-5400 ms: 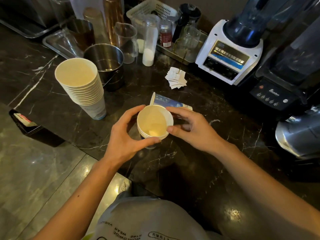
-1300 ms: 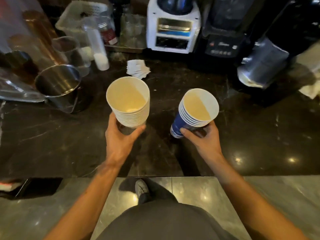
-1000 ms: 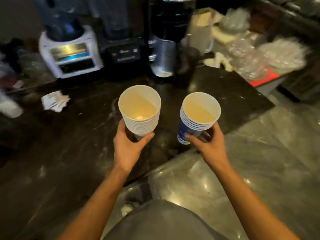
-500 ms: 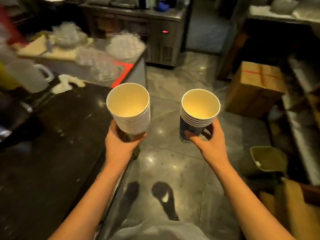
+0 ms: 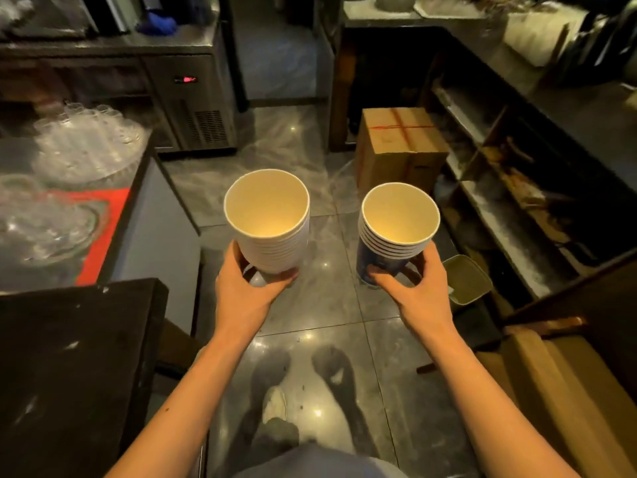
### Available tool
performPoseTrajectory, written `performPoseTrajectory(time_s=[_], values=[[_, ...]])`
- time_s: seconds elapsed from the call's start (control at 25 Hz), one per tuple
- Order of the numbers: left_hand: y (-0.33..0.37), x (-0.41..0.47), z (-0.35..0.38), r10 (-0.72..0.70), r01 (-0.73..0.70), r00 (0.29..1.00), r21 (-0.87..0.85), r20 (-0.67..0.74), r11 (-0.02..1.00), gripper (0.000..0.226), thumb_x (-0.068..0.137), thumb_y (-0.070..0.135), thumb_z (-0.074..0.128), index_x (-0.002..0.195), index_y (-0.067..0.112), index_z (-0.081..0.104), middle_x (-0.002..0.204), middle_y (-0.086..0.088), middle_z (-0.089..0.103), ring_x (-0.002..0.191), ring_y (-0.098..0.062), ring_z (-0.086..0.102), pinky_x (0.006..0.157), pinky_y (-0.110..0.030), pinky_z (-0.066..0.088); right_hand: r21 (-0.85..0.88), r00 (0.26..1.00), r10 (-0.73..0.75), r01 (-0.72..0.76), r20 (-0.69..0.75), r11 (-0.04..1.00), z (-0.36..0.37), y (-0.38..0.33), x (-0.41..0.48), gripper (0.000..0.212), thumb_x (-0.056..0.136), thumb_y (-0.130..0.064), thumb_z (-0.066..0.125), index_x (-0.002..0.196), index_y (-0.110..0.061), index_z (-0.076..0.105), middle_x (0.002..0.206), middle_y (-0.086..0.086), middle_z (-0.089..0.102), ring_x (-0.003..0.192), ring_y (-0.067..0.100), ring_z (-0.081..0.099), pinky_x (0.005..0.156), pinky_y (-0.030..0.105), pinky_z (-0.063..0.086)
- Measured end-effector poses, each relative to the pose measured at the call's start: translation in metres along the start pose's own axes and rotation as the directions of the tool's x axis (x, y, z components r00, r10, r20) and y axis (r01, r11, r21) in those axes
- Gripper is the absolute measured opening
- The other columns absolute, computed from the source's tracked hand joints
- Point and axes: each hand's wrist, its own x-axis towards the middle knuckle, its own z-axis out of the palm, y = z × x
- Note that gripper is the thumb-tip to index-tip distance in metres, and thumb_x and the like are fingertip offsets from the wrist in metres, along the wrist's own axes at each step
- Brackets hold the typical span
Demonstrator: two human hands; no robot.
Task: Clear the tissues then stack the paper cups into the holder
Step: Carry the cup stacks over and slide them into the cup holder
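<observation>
I carry two stacks of nested paper cups over the floor, both upright with open mouths toward me. My left hand (image 5: 247, 290) grips the bottom of the taller white stack (image 5: 270, 222). My right hand (image 5: 410, 288) grips the base of the shorter stack (image 5: 396, 229), whose lowest cup shows a blue print. The two stacks are side by side and apart. No tissues and no cup holder show in this view.
A dark counter (image 5: 69, 357) ends at my left, with clear plastic lids (image 5: 86, 150) beyond it. A cardboard box (image 5: 400, 146) stands on the tiled floor (image 5: 310, 305) ahead right. Shelves (image 5: 517, 188) line the right, a small bin (image 5: 467, 279) below them. A steel fridge unit (image 5: 193, 108) stands at the back.
I lifted both cup stacks off the marble counter and turned right, away from the blenders. The view now faces an aisle of floor. Both hands keep their hold.
</observation>
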Motion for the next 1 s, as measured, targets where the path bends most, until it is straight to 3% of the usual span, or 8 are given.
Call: performPoseTrajectory(time_s=[0.08,0.2,0.32,0.44,0.6,0.76,0.88,1.0], values=[[0.0,0.038,0.0,0.008,-0.009,0.999,0.006,0.054,1.0,0.084,0.059,0.037,0.089,0.132,0.026,0.048,0.121,0.022,0.058,0.111,0.011,0.055,0.088,-0.005,0.047,0.009,0.998,0.044,-0.044,-0.04,0.999,0.014,-0.002,0.024,0.078,0.073,-0.031,0.084,0.14,-0.028,0.043,0.128,-0.034,0.052,0.119,-0.012,0.049,0.089,0.004,0.042],[-0.005,0.099,0.003,0.022,-0.023,0.995,0.014,0.096,1.0,0.089,0.062,0.025,0.091,0.138,0.019,0.046,0.131,0.008,0.059,0.118,-0.005,0.057,0.099,-0.019,0.049,-0.054,0.99,0.031,-0.039,-0.141,0.998,0.033,0.0,0.066,0.08,0.072,-0.036,0.084,0.14,-0.025,0.044,0.133,-0.021,0.054,0.12,-0.01,0.049,0.09,0.004,0.041],[-0.015,0.15,0.016,0.009,-0.007,0.983,-0.013,0.183,1.0,0.09,0.064,0.027,0.09,0.14,0.02,0.045,0.135,0.004,0.059,0.124,-0.011,0.057,0.104,-0.028,0.047,-0.042,0.981,0.081,-0.089,-0.175,0.995,0.049,0.009,0.105,0.08,0.074,-0.038,0.084,0.141,-0.031,0.041,0.129,-0.036,0.049,0.121,-0.013,0.047,0.089,0.003,0.042],[-0.023,0.2,0.047,-0.017,0.026,0.972,-0.034,0.236,0.999,0.085,0.062,0.031,0.09,0.135,0.021,0.048,0.131,0.007,0.061,0.12,-0.009,0.058,0.101,-0.025,0.048,-0.082,0.967,0.082,-0.104,-0.24,0.991,0.049,0.02,0.145,0.083,0.07,-0.051,0.08,0.14,-0.033,0.041,0.127,-0.04,0.048,0.121,-0.011,0.048,0.089,0.006,0.042],[-0.032,0.269,0.112,0.028,-0.009,0.932,-0.052,0.362,0.999,0.081,0.063,0.033,0.091,0.131,0.025,0.048,0.123,0.019,0.06,0.112,0.008,0.058,0.093,-0.009,0.046,-0.062,0.942,0.144,-0.17,-0.304,0.983,0.03,0.053,0.209,0.084,0.068,-0.054,0.08,0.14,-0.037,0.039,0.124,-0.048,0.045,0.118,-0.019,0.045,0.086,0.0,0.04],[-0.027,0.339,0.204,0.082,-0.063,0.913,-0.061,0.4,0.996,0.084,0.065,0.028,0.09,0.137,0.017,0.047,0.13,0.004,0.061,0.12,-0.005,0.058,0.098,-0.017,0.049,-0.06,0.918,0.155,-0.19,-0.365,0.98,-0.015,0.091,0.289,0.091,0.067,-0.05,0.083,0.143,-0.027,0.04,0.13,-0.031,0.048,0.111,-0.026,0.044,0.084,-0.002,0.039],[-0.008,0.391,0.275,0.099,-0.071,0.89,-0.078,0.445,0.994,0.087,0.063,0.028,0.091,0.138,0.021,0.048,0.13,0.011,0.062,0.119,0.001,0.058,0.098,-0.017,0.049,-0.047,0.896,0.169,-0.206,-0.411,0.977,-0.061,0.105,0.351,0.088,0.07,-0.035,0.087,0.145,-0.024,0.04,0.134,-0.022,0.052,0.116,-0.018,0.048,0.088,0.003,0.043],[0.007,0.445,0.343,0.125,-0.088,0.859,-0.096,0.496,0.991,0.087,0.062,0.03,0.092,0.138,0.024,0.048,0.13,0.013,0.062,0.119,0.001,0.058,0.098,-0.022,0.051,-0.045,0.865,0.205,-0.254,-0.459,0.966,-0.099,0.117,0.414,0.092,0.068,-0.039,0.087,0.145,-0.03,0.038,0.138,-0.019,0.051,0.119,-0.009,0.051,0.09,0.011,0.048]])
